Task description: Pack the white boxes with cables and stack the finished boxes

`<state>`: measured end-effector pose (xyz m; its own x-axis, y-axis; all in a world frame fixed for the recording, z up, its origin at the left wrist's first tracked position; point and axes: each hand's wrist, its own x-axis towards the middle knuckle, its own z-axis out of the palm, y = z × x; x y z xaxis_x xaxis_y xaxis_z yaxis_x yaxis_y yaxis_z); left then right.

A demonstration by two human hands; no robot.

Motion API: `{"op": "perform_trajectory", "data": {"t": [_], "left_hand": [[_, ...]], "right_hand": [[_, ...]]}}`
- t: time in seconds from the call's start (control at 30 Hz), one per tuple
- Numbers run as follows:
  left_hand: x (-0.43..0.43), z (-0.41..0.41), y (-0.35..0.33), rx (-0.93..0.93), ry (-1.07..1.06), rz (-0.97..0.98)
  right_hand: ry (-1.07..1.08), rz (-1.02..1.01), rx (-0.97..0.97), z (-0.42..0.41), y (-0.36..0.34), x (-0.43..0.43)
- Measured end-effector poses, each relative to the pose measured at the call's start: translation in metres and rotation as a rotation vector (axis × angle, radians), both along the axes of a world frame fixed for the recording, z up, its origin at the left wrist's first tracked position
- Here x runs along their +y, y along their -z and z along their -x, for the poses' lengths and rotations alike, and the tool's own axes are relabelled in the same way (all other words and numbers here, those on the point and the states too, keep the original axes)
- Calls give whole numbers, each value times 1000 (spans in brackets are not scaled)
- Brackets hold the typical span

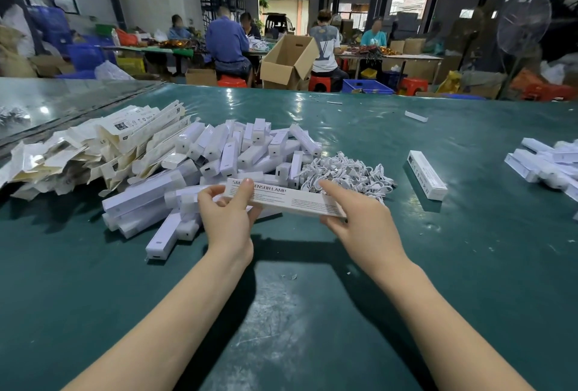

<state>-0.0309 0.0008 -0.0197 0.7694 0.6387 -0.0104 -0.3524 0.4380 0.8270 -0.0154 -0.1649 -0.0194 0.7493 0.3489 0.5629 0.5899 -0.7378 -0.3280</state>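
I hold a long white box (291, 198) printed "SMART SENSOR LAMP" above the green table (312, 312). My left hand (230, 212) grips its left end, thumb on top. My right hand (359, 218) holds the right end from below, with the index finger stretched over the top. Behind the box lies a pile of white lamp units (237, 156). A heap of coiled white cables (347, 171) sits just right of that pile. One closed box (427, 174) lies alone to the right, and several finished boxes (550, 162) are stacked at the right edge.
Flattened cream box blanks (93, 146) are heaped at the left. A second table (62, 99) adjoins at the far left. Several people sit working at tables beyond the far edge, among cardboard cartons (287, 62), red stools and blue crates. A standing fan (522, 24) is at the right.
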Motion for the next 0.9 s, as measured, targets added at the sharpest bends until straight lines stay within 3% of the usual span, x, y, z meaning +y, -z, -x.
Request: {"op": "perform_trajectory", "data": {"t": [0.2,0.37,0.47,0.63,0.7,0.9], "left_hand": [[-1,-1,2,-103,150,0],[-15,1,10,-101,251,-340],[-18,1,16,-45,295,-430],[-17,-3,19,-8,349,-452],[-16,-5,21,-8,360,-468],[-16,-8,26,1,434,-491]], "right_hand": [[-96,-260,-32,-3,-3,-2],[316,-692,-30,-40,-4,-24],[577,-728,10,-68,5,-49],[875,-716,289,-94,18,-87],[881,-703,356,-100,17,-91],[628,-751,416,-101,17,-80]]}}
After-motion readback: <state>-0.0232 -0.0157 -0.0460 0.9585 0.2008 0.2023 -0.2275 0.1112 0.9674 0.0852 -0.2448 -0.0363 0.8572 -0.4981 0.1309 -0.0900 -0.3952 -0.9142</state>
